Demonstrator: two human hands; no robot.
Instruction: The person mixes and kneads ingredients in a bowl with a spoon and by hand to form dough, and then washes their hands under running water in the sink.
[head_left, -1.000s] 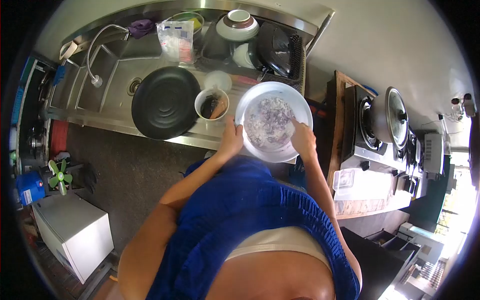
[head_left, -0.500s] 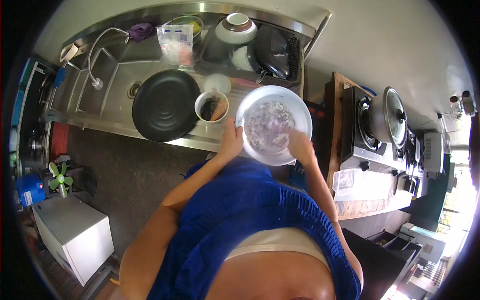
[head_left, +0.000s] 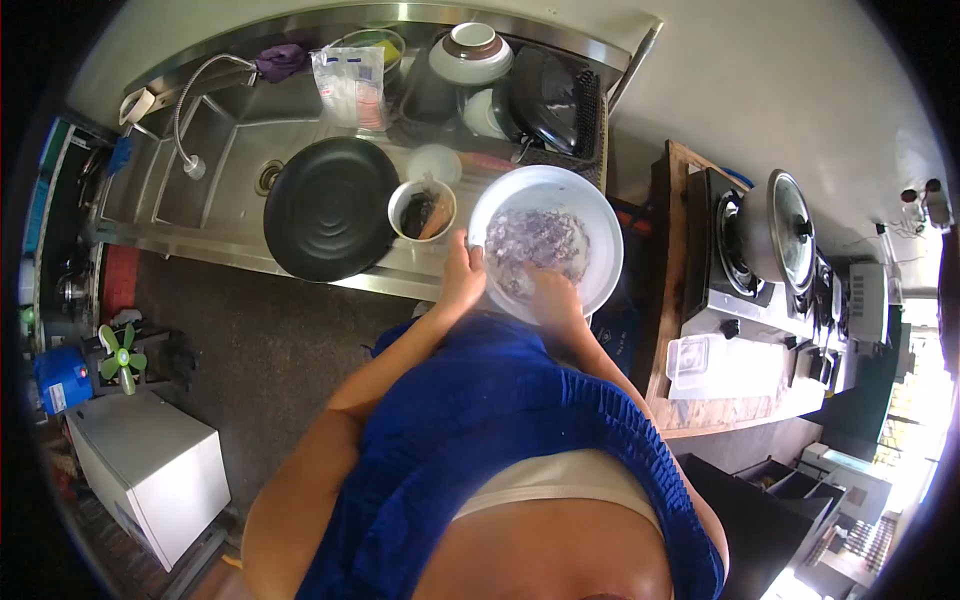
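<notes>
A white bowl [head_left: 603, 225] holds a lumpy purple-and-white mixture [head_left: 540, 240] that looks floury. At its left rim, my left hand [head_left: 463, 277] is closed, thumb at the edge. My right hand [head_left: 556, 297] reaches over the near rim into the bowl, fingers curled and partly blurred at the mixture; whatever they hold is not clear. Just left of the bowl stands a white cup [head_left: 393, 222] with dark contents and an orange-brown piece in it. A round black pan [head_left: 330, 210] lies further left, and a small pale round dish [head_left: 434, 165] sits behind the cup.
The steel sink [head_left: 225, 165] with its flexible faucet [head_left: 190, 110] is at left. Behind are a plastic packet [head_left: 350, 90], an upturned bowl [head_left: 470, 60] and a dark dish rack [head_left: 592, 120]. A stove with a lidded pot [head_left: 775, 230] stands right.
My right hand has moved left and toward me, from the bowl's right side to its near side. The mixture has shifted. My left hand stays at the rim.
</notes>
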